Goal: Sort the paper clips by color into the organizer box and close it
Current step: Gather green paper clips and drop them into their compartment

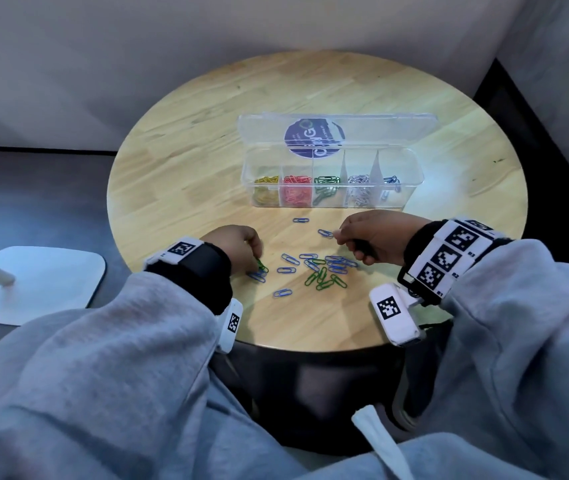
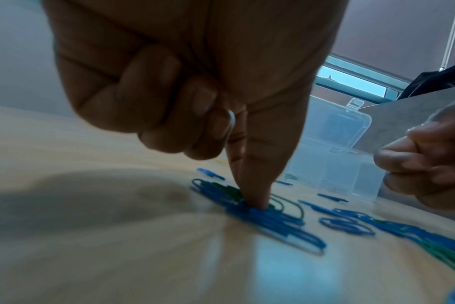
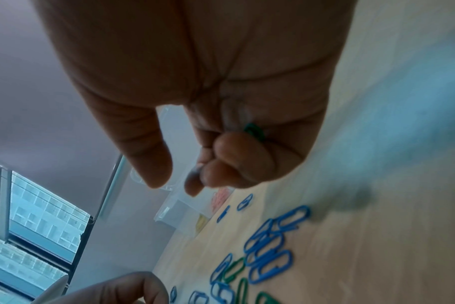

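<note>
A clear organizer box [image 1: 411,188] stands open on the round wooden table [image 1: 207,150], its lid [image 1: 252,133] tipped back. Its compartments hold yellow, red, green, white and blue clips. Loose blue and green paper clips [image 1: 324,271] lie scattered in front of it. My left hand [image 1: 259,263] presses one straight finger [image 2: 255,193] down on a small heap of blue and green clips [image 2: 273,222]; its other fingers are curled with a pale clip loop [image 2: 231,121] tucked in them. My right hand [image 1: 340,235] hovers over the pile, curled fingers holding green clips [image 3: 255,131].
A white flat stand base [image 1: 34,282] with a pole sits on the floor to the left. The table's front edge runs just before my wrists. Grey walls close in behind, and a dark strip [image 1: 553,133] runs along the right.
</note>
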`<state>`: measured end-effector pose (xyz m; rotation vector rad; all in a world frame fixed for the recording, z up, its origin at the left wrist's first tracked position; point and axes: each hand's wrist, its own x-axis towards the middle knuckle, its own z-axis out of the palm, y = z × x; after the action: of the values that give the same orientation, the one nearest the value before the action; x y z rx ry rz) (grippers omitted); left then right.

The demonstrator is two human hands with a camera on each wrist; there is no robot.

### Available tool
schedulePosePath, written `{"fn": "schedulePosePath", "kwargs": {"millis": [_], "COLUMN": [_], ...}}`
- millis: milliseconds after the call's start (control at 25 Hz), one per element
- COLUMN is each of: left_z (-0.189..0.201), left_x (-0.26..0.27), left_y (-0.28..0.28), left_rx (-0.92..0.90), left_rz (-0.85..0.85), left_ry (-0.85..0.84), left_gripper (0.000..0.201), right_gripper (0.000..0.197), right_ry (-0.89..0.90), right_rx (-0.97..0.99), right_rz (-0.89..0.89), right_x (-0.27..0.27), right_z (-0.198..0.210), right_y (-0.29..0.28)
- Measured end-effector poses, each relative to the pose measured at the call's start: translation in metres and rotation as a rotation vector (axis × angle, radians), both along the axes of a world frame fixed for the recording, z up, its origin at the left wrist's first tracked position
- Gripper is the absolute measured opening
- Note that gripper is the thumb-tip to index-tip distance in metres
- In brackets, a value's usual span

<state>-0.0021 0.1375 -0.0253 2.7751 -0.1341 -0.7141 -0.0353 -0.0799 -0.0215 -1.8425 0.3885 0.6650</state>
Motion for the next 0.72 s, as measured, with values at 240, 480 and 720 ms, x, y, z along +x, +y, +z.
{"fn": "schedulePosePath", "kwargs": {"millis": [240, 480, 720], "left_z": [-0.008, -0.002, 0.022], "left_x": [0.007, 0.012, 0.013], "left_y": [-0.003, -0.004, 0.003], "left_rx": [-0.034, -0.222, -0.864], "left_rz": [0.002, 0.029, 0.482], "left_ry": [0.083, 0.264, 0.293], "left_gripper": [0.021, 0.017, 0.028], "right_gripper": [0.023, 0.023, 0.025], "right_ry": [0.0, -0.01, -0.025], "right_rx": [-0.02, -0.04, -0.072], "right_rz": [0.033, 0.053, 0.104], "right_x": [0.003, 0.004, 0.002], "right_z": [-0.003, -0.005, -0.005], "right_y": [0.001, -0.001, 0.001]}}
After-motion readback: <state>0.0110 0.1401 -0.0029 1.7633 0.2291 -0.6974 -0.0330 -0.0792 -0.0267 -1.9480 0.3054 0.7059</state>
